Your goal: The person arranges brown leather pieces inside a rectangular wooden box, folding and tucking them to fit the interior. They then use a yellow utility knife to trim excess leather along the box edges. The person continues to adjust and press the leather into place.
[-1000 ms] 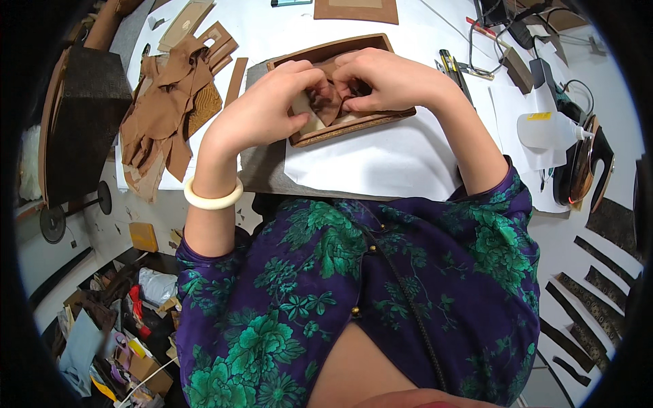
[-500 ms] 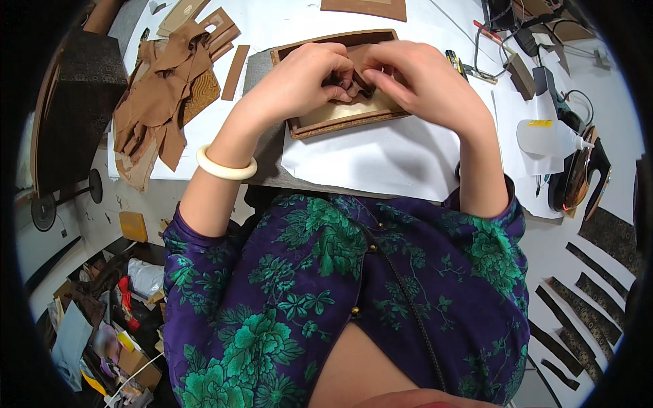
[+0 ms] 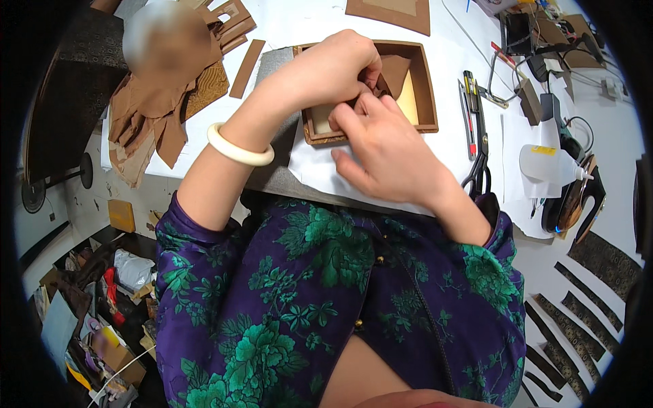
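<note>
A shallow brown box (image 3: 428, 102) with a pale cream bottom lies on the table in front of me. Inside it is a thin brown leather piece (image 3: 395, 71), bunched between my hands and partly covered by them. My left hand (image 3: 340, 71) reaches over the box from the left, its fingers closed in a pinch on the leather; the fingertips are partly hidden. Nearer to me, my right hand (image 3: 388, 144) has its bent fingers down on the bunched part. Its thumb stands apart, over the near rim, so this hand is open and not gripping.
Brown leather scraps (image 3: 146, 122) lie at the left, beside a brown strip (image 3: 247, 68). Black scissors (image 3: 479, 166) and a cutter knife (image 3: 469, 112) lie right of the box. Farther right is a white squeeze bottle (image 3: 541, 163). A flat brown panel (image 3: 422, 17) lies beyond.
My right hand has come down and toward me, its thumb now spread from the fingers. My left hand has shifted right over the box. The view has moved, and the scissors now show.
</note>
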`<state>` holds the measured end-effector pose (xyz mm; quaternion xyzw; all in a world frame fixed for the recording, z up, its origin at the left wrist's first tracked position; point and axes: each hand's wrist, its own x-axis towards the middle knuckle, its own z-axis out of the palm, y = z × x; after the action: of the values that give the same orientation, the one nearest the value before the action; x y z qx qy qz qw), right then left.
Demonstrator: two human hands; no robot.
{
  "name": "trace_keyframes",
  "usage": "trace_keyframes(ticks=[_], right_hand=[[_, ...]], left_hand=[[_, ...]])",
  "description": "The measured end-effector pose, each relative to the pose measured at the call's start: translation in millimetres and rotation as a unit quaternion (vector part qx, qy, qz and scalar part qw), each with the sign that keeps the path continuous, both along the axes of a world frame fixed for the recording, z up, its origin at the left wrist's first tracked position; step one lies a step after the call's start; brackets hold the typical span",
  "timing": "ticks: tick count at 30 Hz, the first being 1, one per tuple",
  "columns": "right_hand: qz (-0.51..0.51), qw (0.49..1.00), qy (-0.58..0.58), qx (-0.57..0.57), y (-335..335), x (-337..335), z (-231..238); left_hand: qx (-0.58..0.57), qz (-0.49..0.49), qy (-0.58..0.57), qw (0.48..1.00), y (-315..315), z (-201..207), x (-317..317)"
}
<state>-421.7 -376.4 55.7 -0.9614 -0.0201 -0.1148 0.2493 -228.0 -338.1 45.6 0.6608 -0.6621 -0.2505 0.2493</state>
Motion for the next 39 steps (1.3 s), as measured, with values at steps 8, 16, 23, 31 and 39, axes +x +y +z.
trace_keyframes(ticks=[8,16,23,31,39], right_hand=[[-0.018,0.997,0.069,0.027,15.1,2.7,-2.0],[-0.043,0.994,0.019,0.100,-8.9,-22.7,13.0],[-0.062,0.989,0.028,0.135,-24.5,-27.5,7.3],[-0.008,0.994,0.079,0.079,-13.5,-3.3,18.7],[-0.067,0.995,0.075,0.005,-57.7,-35.7,20.0]], left_hand=[[-0.064,0.011,0.025,0.998,7.3,-19.9,-3.1],[-0.067,0.035,0.026,0.997,6.1,-19.0,-6.2],[-0.065,0.038,0.025,0.997,7.4,-18.4,-4.6],[-0.077,0.037,0.043,0.995,8.6,-16.6,-4.5],[-0.052,-0.032,0.050,0.997,7.5,-16.5,-0.5]])
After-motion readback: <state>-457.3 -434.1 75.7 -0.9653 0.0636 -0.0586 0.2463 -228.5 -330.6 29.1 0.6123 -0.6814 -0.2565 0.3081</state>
